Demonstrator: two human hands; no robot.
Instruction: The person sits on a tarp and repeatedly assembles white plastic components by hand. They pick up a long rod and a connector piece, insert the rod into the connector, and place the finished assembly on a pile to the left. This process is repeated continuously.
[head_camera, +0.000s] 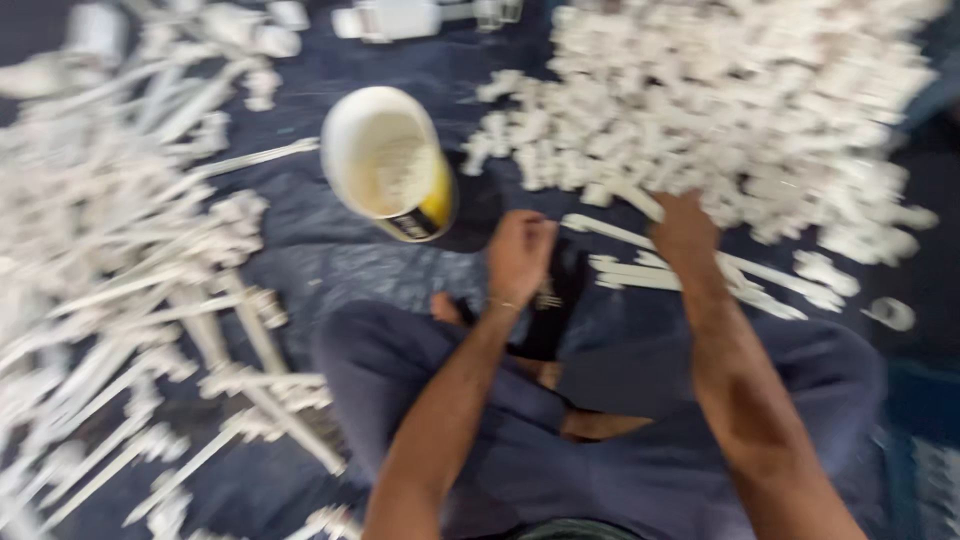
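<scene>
The picture is blurred by motion. My right hand reaches forward into the near edge of a big heap of small white plastic fittings, and its fingers are hidden among them. My left hand is curled loosely above my lap, next to a black object on my crossed legs. Whether either hand holds anything cannot be made out. A few short white pipes lie just in front of my right hand.
A tilted round can, white inside with a yellow and black wall, stands ahead of my left hand. A spread of long white pipes with fittings on their ends covers the left. All of it lies on a dark blue sheet.
</scene>
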